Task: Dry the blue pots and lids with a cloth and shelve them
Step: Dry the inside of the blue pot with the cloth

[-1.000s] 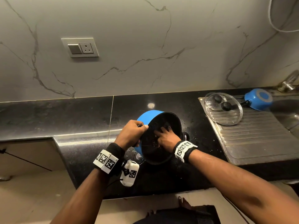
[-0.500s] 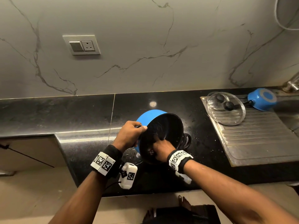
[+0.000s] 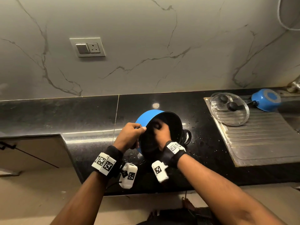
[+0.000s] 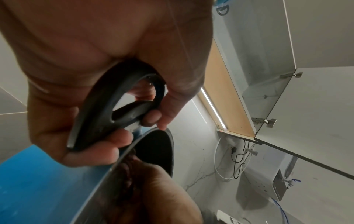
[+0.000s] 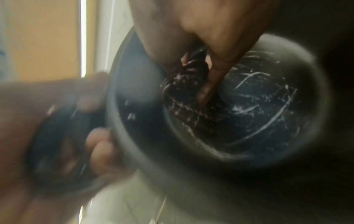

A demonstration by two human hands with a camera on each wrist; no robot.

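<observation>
A large blue pot [image 3: 146, 116] with a black inside is tipped on its side just above the black counter [image 3: 65, 114], its mouth toward me. My left hand [image 3: 131, 133] grips the black loop handle [image 4: 118, 104] at its left rim. My right hand [image 3: 162, 133] is inside the pot and pinches a dark cloth [image 5: 184, 92] against the scratched black bottom [image 5: 258, 109]. A glass lid [image 3: 227, 118] with a black knob lies on the steel drainboard [image 3: 263, 140] at the right. Behind it a small blue pan [image 3: 267, 101] sits upside down.
The pot's other black handle [image 3: 186, 137] hangs close to the wet counter. A wall socket [image 3: 87, 47] is set in the marble wall. An open wall cupboard [image 4: 268, 75] shows overhead in the left wrist view. The counter's front edge cuts back at the lower left.
My right hand with the cloth slid down toward the pot's lower left, then back up to the middle of the inside. The left hand kept its grip on the tilted pot.
</observation>
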